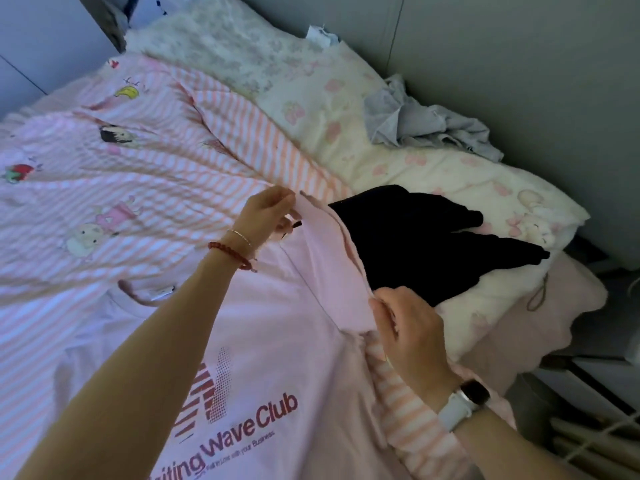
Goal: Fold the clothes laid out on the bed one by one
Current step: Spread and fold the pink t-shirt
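Bed [502, 188] bears pink T-shirt [277, 323], sleeve pinched between both hands.

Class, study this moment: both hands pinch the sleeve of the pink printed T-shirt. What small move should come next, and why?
Probably fold the sleeve inward over the chest print. The left hand and right hand each pinch the sleeve edge of the pink printed T-shirt, which lies front up on the striped pink quilt.
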`<action>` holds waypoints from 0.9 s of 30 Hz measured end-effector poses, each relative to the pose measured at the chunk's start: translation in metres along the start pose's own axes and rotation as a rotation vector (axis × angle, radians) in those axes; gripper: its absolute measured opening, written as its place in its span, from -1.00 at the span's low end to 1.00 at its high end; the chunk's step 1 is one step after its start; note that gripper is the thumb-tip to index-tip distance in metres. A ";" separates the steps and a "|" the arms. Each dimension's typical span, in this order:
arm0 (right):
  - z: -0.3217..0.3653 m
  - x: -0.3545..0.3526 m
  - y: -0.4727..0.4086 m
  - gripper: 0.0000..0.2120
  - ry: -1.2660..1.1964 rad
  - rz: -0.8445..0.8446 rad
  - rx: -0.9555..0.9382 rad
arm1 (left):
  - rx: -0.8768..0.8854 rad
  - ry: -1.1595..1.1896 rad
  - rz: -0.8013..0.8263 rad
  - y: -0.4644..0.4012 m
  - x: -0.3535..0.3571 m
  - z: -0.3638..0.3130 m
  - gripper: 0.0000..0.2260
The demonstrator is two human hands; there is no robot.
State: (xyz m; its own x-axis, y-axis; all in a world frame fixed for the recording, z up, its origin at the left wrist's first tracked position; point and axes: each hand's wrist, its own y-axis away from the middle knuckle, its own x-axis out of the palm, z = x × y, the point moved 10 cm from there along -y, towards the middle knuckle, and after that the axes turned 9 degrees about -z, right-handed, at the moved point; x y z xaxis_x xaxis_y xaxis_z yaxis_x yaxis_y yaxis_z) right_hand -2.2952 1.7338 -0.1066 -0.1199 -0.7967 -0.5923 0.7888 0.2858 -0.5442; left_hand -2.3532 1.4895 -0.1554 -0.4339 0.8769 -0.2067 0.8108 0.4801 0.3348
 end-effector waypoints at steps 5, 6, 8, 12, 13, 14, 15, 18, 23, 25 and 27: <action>0.075 0.064 0.044 -0.83 -0.002 0.294 -0.280 | -0.318 0.130 -0.111 0.044 -0.078 0.095 -0.85; 0.080 0.078 0.056 -0.91 0.006 0.361 -0.302 | -0.345 0.121 -0.142 0.050 -0.088 0.112 -0.86; 0.084 0.099 0.079 -0.85 0.016 0.482 -0.296 | -0.378 0.093 -0.204 0.060 -0.101 0.141 -0.82; 0.077 0.121 0.117 -0.78 0.001 0.685 -0.252 | -0.338 -0.143 -0.367 0.067 -0.125 0.178 -0.87; 0.076 0.123 0.123 -0.84 0.026 0.708 -0.281 | -0.333 -0.196 -0.370 0.068 -0.126 0.185 -0.83; 0.074 0.124 0.127 -0.91 0.070 0.720 -0.310 | -0.342 -0.225 -0.347 0.069 -0.123 0.192 -0.78; 0.072 0.125 0.128 -0.88 0.122 0.737 -0.312 | -0.350 -0.240 -0.314 0.071 -0.118 0.198 -0.74; 0.058 0.131 0.133 -0.69 0.312 0.804 -0.343 | -0.282 -0.411 -0.246 0.071 -0.103 0.194 -0.77; 0.028 0.127 0.142 -0.38 0.429 0.942 -0.341 | -0.219 -0.195 -0.531 0.073 -0.120 0.182 -0.85; 0.013 0.122 0.142 -0.36 0.430 0.972 -0.309 | -0.235 -0.185 -0.639 0.081 -0.133 0.185 -0.85; 0.004 0.118 0.142 -0.41 0.428 0.995 -0.279 | -0.290 -0.289 -0.650 0.089 -0.138 0.194 -0.90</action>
State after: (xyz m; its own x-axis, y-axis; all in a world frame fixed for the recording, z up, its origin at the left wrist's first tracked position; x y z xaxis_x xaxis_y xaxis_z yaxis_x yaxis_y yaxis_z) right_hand -2.1952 1.6789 -0.2513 0.2494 0.0869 -0.9645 0.4919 0.8465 0.2034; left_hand -2.1451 1.4070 -0.2758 -0.6358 0.3953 -0.6630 0.2750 0.9186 0.2839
